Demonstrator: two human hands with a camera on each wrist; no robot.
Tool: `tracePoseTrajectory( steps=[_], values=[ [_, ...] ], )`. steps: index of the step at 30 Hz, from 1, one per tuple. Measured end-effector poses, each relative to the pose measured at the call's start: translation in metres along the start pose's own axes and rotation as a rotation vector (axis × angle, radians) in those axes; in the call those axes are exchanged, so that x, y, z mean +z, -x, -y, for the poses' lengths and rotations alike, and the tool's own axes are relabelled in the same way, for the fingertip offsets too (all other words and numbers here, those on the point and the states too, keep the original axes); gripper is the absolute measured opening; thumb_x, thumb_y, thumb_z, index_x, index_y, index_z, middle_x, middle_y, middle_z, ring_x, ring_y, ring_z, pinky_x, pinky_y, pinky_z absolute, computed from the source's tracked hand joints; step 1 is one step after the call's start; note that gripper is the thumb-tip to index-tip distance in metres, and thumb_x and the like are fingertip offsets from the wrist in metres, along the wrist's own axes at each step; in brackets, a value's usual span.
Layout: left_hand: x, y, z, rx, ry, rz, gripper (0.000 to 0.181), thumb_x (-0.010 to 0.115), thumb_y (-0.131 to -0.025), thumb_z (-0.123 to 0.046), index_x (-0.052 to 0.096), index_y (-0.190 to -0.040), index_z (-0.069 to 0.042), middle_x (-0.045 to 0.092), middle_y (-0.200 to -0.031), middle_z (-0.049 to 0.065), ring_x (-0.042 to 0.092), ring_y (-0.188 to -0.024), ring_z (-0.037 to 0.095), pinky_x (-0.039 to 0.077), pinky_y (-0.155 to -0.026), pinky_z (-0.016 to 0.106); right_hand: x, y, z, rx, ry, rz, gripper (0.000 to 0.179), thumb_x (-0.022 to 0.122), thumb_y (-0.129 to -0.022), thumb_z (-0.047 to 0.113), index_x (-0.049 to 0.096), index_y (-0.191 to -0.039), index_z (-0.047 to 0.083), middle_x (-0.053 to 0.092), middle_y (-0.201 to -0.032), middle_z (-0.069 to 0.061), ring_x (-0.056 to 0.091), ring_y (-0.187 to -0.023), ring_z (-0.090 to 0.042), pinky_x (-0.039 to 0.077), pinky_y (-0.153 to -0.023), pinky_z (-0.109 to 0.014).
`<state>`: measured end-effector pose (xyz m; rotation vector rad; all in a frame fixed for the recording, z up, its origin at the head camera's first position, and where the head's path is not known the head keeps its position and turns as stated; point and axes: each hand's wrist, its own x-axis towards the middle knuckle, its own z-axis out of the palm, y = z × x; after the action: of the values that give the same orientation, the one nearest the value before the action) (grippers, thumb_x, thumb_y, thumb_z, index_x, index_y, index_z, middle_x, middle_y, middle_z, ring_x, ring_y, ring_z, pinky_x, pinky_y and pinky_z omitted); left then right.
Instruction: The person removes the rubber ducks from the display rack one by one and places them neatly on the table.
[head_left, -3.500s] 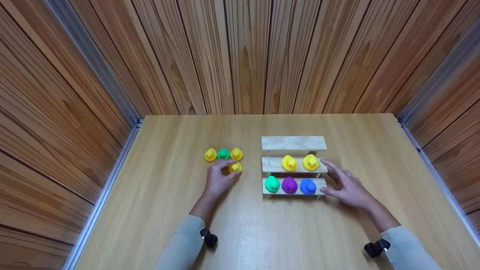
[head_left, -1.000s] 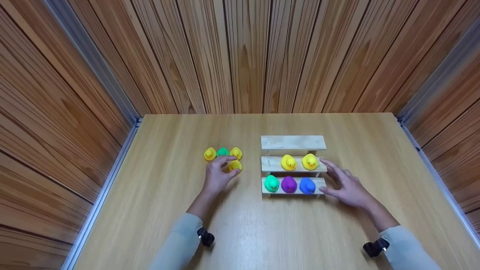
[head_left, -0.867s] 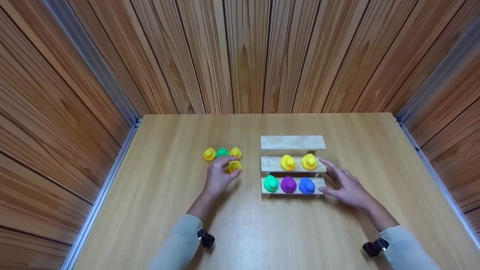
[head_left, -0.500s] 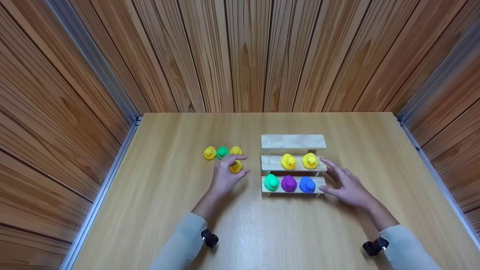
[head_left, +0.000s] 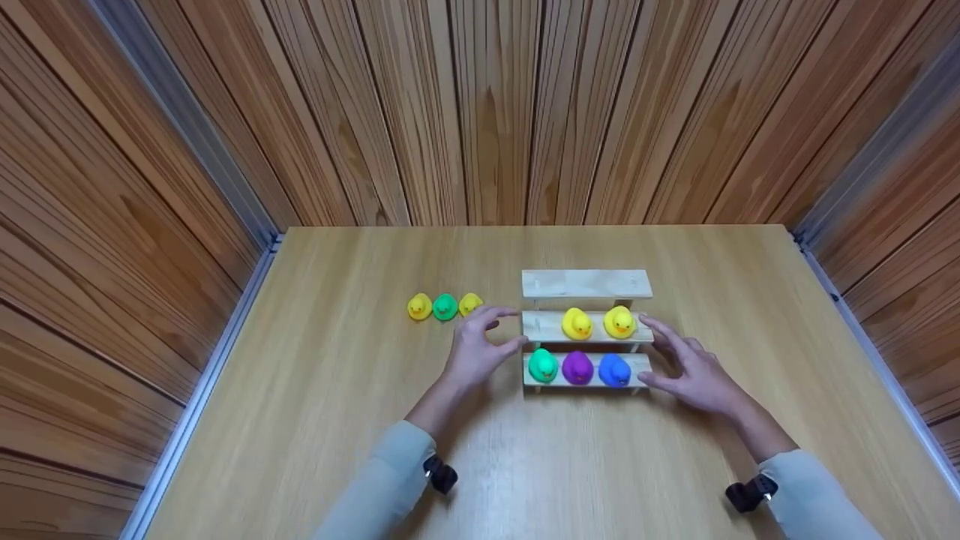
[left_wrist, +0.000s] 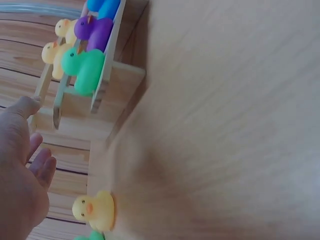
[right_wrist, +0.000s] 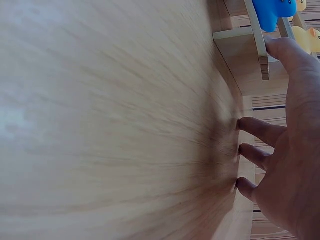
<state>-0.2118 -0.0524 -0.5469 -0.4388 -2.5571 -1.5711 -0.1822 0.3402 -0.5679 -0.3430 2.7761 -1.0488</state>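
Note:
In the head view my left hand (head_left: pixel 480 352) holds nothing, its index fingertip and thumb tip right at the left end of the middle step of a three-step wooden rack (head_left: pixel 585 283). On the rack's other end my right hand (head_left: pixel 694 375) touches the middle and bottom steps with extended index finger and thumb. Two yellow rubber ducks (head_left: pixel 577 324) sit on the middle step. Along the bottom step stand a green duck (head_left: pixel 544 365), a purple duck (head_left: pixel 577 368) and a blue duck (head_left: pixel 615 370). The top step carries none.
Left of the rack, another yellow duck (head_left: pixel 419 307), a green duck (head_left: pixel 445 307) and a yellow duck (head_left: pixel 470 304) line up on the table (head_left: pixel 337 337). A yellow duck (left_wrist: pixel 95 210) shows below my hand in the left wrist view. Wood-panelled walls (head_left: pixel 495 112) enclose the table.
My left hand has let go of the yellow duck in front of the row and moved right to the rack; that duck is now hidden in the head view. The right hand has stayed put.

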Motion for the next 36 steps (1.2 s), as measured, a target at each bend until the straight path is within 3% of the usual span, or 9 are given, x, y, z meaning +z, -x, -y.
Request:
tracePoseTrajectory(
  steps=[22,30,36],
  values=[
    [0.042,-0.014,-0.043,0.081,0.02,0.059,0.039,0.091,-0.097,-0.018,0.08,-0.134,-0.013,0.078,-0.14,0.005,0.076,-0.129,0.028,0.064,-0.113,0.035,0.001,0.001,-0.001,0.002,-0.004,-0.001,0.094,0.079,-0.104,0.05,0.022,-0.178,0.044,0.041,-0.179,-0.028,0.035,-0.159,-0.06,0.024,-0.118,-0.087],
    [0.052,-0.018,-0.048,0.103,0.049,0.075,0.039,0.09,-0.098,-0.018,0.079,-0.135,-0.013,0.078,-0.141,0.006,0.074,-0.132,0.023,0.064,-0.112,0.032,-0.001,0.001,-0.001,0.008,-0.006,0.008,0.094,0.079,-0.104,0.051,0.021,-0.178,0.045,0.04,-0.18,-0.026,0.033,-0.16,-0.06,0.024,-0.119,-0.087],
    [0.059,-0.022,-0.046,0.095,0.02,0.085,0.038,0.089,-0.099,-0.02,0.079,-0.135,-0.013,0.078,-0.139,0.003,0.073,-0.133,0.02,0.062,-0.112,0.027,0.0,0.002,-0.002,-0.01,-0.005,0.0,0.095,0.079,-0.104,0.048,0.021,-0.179,0.043,0.041,-0.178,-0.027,0.035,-0.159,-0.061,0.027,-0.117,-0.085]
  ],
)
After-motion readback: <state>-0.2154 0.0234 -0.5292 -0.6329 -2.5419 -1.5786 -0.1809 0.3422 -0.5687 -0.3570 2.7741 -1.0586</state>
